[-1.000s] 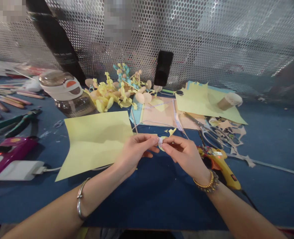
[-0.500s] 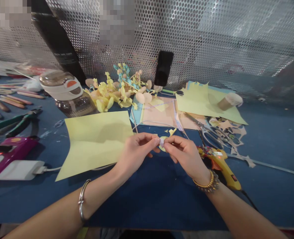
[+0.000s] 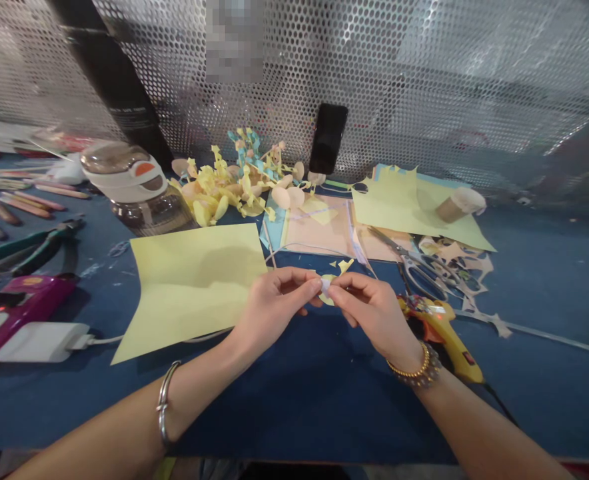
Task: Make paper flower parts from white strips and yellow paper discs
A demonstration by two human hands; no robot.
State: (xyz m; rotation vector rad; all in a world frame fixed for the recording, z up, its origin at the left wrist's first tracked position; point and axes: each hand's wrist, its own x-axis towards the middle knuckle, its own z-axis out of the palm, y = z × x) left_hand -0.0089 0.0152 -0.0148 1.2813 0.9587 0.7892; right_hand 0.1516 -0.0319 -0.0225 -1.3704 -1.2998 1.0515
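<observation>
The left hand (image 3: 274, 308) and the right hand (image 3: 376, 313) meet near the middle of the blue tabletop (image 3: 294, 400), both pinched narrow around a small yellow paper cut-out (image 3: 326, 299), with a white bit (image 3: 324, 287) at its top, too small to identify, between the fingertips. A loose yellow paper scrap (image 3: 345, 265) lies just beyond the hands. A thin silver bangle (image 3: 163, 403) circles the left wrist and a gold beaded bracelet (image 3: 414, 365) circles the right. Just left of the hands lies a large yellow paper sheet (image 3: 189, 287), and just right of them sits a yellow-and-orange hot glue gun (image 3: 444, 340), with steel scissors (image 3: 424, 277) beside cut paper scraps (image 3: 454, 267) beyond it. Toward the far edge of the tabletop stand a cluster of yellow and blue paper flowers (image 3: 229, 183) and a black phone (image 3: 328, 139) propped against a perforated metal panel (image 3: 424, 80), with a peach paper sheet (image 3: 314, 227) and a cut yellow sheet (image 3: 409, 207) in front of it — the far-left corner holds a lidded jar (image 3: 134, 190), coloured pencils (image 3: 24, 200) and green-handled pliers (image 3: 39, 250). Nearer the left edge lies a white power adapter (image 3: 39, 343).
</observation>
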